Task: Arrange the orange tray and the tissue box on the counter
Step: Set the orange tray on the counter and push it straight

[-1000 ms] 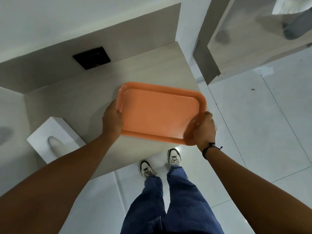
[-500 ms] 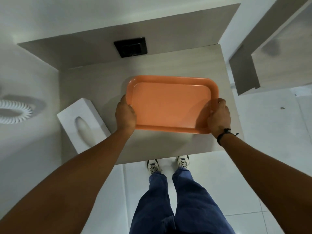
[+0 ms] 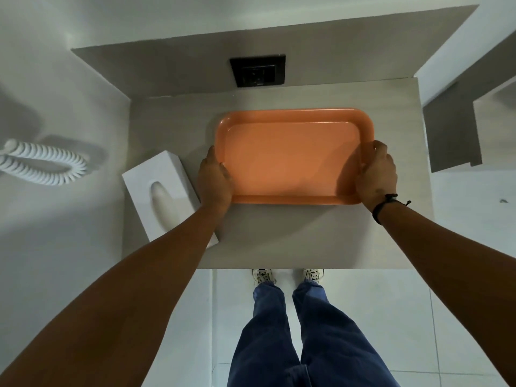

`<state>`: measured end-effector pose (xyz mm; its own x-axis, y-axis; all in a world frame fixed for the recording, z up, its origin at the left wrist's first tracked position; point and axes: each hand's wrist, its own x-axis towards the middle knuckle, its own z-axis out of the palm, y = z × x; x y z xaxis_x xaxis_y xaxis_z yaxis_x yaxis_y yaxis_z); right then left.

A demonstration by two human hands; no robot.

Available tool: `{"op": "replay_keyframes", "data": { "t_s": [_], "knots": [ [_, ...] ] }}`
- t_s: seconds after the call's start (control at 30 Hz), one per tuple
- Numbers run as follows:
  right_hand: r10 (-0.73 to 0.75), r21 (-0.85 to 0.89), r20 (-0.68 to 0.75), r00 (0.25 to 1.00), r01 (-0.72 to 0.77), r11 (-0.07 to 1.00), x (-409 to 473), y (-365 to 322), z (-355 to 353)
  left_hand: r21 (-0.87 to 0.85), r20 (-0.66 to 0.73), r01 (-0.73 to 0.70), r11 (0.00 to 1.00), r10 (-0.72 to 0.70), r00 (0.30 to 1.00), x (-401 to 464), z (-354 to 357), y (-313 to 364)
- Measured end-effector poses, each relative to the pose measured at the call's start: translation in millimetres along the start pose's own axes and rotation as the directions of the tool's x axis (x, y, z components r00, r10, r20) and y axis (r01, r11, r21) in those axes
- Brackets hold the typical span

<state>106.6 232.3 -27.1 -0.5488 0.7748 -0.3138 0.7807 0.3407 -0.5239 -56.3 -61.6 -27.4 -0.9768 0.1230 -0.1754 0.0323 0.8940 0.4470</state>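
Note:
An empty orange tray (image 3: 293,160) lies square on the pale wood counter (image 3: 293,236), toward its back right. My left hand (image 3: 213,180) grips the tray's near-left corner and my right hand (image 3: 377,173) grips its right edge. A white tissue box (image 3: 164,191) with an oval slot stands at an angle on the counter's left side, close beside my left hand; my left forearm crosses over its near corner.
A black wall socket (image 3: 258,70) sits on the back panel above the tray. A white coiled cord (image 3: 44,164) hangs on the left wall. A grey ledge (image 3: 449,127) juts out at the right. My feet stand at the counter's front edge.
The tray has been pushed farther back on the counter and turned square to the back panel, with both hands still on it. The tissue box has not moved.

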Motion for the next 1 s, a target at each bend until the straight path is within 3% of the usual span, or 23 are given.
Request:
{"op": "replay_keyframes", "data": {
  "t_s": [0.33,0.43,0.53,0.63,0.77,1.0],
  "knots": [
    [-0.091,-0.069,-0.007,0.996,0.090,0.994,12.2,-6.1,3.1,0.022,-0.067,-0.034,0.999,0.035,0.997,6.8,5.3,1.4],
    [-0.336,-0.270,-0.024,0.942,0.317,0.909,-11.5,0.9,3.9,0.174,-0.120,-0.212,0.962,0.234,0.965,-9.3,7.2,3.4],
    [-0.534,-0.413,0.167,0.829,0.550,0.725,-40.0,13.5,7.4,0.317,0.012,-0.439,0.841,0.459,0.888,-31.0,14.6,-6.2],
    [-0.535,-0.485,0.293,0.792,0.605,0.631,-54.7,26.3,14.5,0.386,0.141,-0.493,0.780,0.478,0.867,-46.3,22.0,-19.4],
    [-0.472,-0.474,0.309,0.826,0.564,0.676,-55.1,28.7,21.4,0.415,0.192,-0.513,0.752,0.479,0.857,-50.6,29.1,-28.6],
    [-0.481,-0.476,0.313,0.819,0.574,0.667,-46.7,20.3,22.2,0.428,0.219,-0.531,0.731,0.487,0.846,-36.9,31.0,-28.7]
  ]
}}
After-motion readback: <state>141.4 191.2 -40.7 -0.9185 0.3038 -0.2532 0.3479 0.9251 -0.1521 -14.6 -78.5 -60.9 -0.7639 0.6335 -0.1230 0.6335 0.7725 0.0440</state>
